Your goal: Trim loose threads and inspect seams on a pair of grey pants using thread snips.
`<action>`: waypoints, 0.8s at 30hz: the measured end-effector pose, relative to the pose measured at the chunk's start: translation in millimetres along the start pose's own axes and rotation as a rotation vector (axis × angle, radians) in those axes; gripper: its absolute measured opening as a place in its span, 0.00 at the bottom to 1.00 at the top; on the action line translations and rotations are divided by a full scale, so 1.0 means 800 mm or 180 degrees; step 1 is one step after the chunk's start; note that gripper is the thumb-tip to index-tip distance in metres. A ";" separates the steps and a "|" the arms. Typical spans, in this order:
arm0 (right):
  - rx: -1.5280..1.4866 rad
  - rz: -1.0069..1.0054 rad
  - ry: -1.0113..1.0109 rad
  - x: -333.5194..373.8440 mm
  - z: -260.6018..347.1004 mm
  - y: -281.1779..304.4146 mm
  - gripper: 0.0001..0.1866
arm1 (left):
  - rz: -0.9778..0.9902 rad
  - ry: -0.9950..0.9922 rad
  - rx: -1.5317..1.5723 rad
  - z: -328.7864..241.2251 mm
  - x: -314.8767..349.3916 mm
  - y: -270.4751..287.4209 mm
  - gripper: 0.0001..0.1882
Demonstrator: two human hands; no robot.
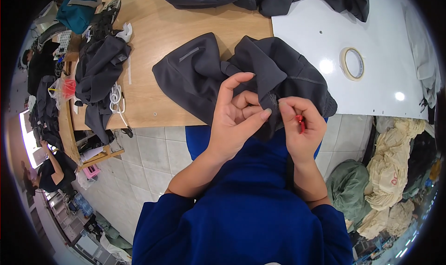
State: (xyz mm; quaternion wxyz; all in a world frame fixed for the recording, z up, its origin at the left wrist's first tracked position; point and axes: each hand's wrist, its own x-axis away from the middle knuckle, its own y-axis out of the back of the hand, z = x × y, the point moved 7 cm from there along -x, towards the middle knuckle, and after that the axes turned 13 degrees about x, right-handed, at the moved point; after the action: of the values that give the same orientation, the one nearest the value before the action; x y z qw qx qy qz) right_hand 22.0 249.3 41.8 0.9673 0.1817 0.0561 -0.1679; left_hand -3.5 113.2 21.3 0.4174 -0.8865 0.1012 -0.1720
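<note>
Garment position: dark grey garment [302, 70] lies rumpled across the wood and white parts of the bench [144, 84], with a fold hanging over its near edge.
Handling: I judge it light, soft and limp, not fragile, with little slip.
Hold: I'd favour the stitched edge between the hands; loose cloth would bunch.
Left hand [234, 121]: palm turned inward, forefinger raised apart from the thumb; I cannot tell whether the curled fingers grip cloth.
Right hand [307, 137]: thumb and forefinger together at the edge, other fingers curled around a small red tool [300, 123].
Forearms: both reach up from below, angled inward.
</note>
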 end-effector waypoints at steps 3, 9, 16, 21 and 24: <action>-0.0325 -0.0125 -0.0422 -0.002 -0.015 0.005 0.05 | -0.0012 -0.0003 0.0026 -0.003 0.000 0.002 0.33; -0.0540 0.0410 -0.0371 0.002 -0.012 0.003 0.23 | -0.0320 0.0118 0.0169 -0.003 -0.002 0.005 0.32; -0.0426 0.0226 0.0008 0.007 -0.016 0.026 0.27 | -0.0655 -0.0541 0.0214 -0.051 -0.014 0.039 0.23; -0.0607 0.0274 -0.0160 0.010 -0.028 0.034 0.25 | -0.0851 -0.0666 0.0506 -0.072 -0.019 0.064 0.13; -0.0525 0.0860 0.0077 0.013 -0.015 0.023 0.30 | -0.0597 -0.0664 0.0769 -0.076 -0.018 0.079 0.11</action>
State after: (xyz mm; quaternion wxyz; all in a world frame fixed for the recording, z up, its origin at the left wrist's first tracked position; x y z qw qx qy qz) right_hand 37.6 266.8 35.3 0.9920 0.1096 0.0565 -0.0289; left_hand -42.5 35.0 5.6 0.5113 -0.8485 -0.0472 -0.1282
